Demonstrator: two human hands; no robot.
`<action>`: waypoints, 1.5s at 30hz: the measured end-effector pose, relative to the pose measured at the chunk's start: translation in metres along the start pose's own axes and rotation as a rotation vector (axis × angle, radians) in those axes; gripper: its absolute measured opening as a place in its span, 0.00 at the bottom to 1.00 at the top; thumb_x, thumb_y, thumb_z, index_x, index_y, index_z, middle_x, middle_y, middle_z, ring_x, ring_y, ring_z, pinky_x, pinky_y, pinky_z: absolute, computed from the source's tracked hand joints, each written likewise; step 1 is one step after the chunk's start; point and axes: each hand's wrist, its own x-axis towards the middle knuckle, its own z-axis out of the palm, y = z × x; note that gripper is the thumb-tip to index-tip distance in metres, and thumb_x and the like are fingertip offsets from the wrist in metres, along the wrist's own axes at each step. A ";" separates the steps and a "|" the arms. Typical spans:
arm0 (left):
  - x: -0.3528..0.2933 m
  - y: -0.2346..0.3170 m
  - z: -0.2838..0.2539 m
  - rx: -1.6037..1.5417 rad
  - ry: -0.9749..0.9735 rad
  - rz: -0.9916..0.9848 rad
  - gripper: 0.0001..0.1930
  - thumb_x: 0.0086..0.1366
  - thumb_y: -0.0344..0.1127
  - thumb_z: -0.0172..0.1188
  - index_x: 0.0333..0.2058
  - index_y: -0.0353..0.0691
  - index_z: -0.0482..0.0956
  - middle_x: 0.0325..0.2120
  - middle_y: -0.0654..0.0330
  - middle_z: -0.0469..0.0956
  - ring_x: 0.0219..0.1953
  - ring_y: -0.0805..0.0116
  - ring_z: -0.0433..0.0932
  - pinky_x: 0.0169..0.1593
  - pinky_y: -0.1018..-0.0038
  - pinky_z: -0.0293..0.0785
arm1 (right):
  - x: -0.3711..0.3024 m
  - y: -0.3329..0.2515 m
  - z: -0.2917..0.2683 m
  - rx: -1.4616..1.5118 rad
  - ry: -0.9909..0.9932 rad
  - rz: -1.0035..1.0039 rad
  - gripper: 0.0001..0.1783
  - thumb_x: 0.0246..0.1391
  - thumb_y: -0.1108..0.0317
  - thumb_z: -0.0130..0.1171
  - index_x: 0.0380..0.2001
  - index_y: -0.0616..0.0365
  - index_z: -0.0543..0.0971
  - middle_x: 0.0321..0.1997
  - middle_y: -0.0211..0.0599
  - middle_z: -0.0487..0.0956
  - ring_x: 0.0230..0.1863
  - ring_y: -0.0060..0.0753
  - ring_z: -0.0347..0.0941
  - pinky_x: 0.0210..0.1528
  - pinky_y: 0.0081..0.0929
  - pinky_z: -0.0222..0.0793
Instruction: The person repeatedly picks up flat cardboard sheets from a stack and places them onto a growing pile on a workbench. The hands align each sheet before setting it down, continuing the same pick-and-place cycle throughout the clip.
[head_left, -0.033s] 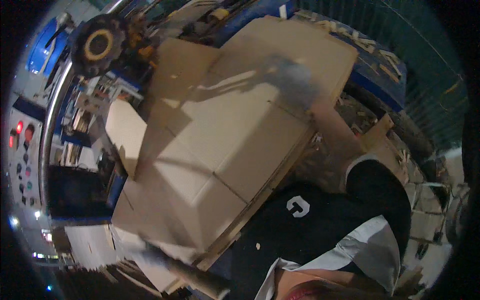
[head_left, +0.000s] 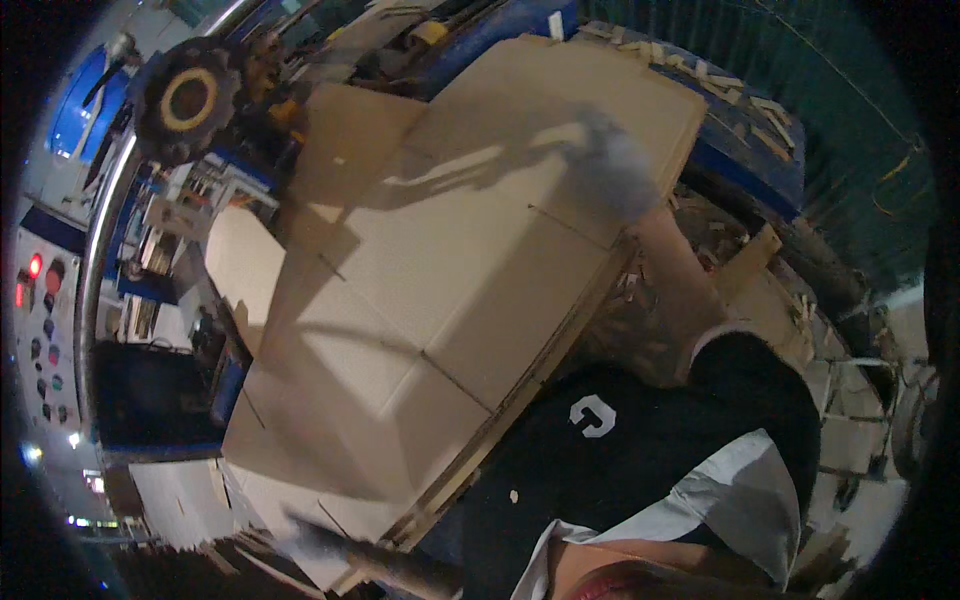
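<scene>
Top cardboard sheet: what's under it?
More flat cardboard sheets, edges showing along the right side under the top cardboard sheet. The stack's support is covered. Both gloved hands grip it: right, left.

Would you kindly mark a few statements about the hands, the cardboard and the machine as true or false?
1. The right hand rests on the far end of the cardboard stack. True.
2. The cardboard sheets are bright green. False: they are plain brown.
3. The left hand is at the near lower corner of the stack. True.
4. The control panel with red lights is on the right. False: it is on the left.
5. The toothed wheel lies on the cardboard. False: it sits beyond it, on the machine.
</scene>
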 end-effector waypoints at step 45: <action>-0.080 0.092 -0.101 -0.338 -0.686 0.785 0.23 0.57 0.33 0.53 0.54 0.43 0.72 0.55 0.50 0.69 0.56 0.46 0.68 0.61 0.54 0.60 | -0.097 -0.048 -0.065 0.172 -0.759 -0.993 0.21 0.39 0.70 0.64 0.42 0.49 0.77 0.51 0.33 0.76 0.58 0.43 0.68 0.59 0.43 0.62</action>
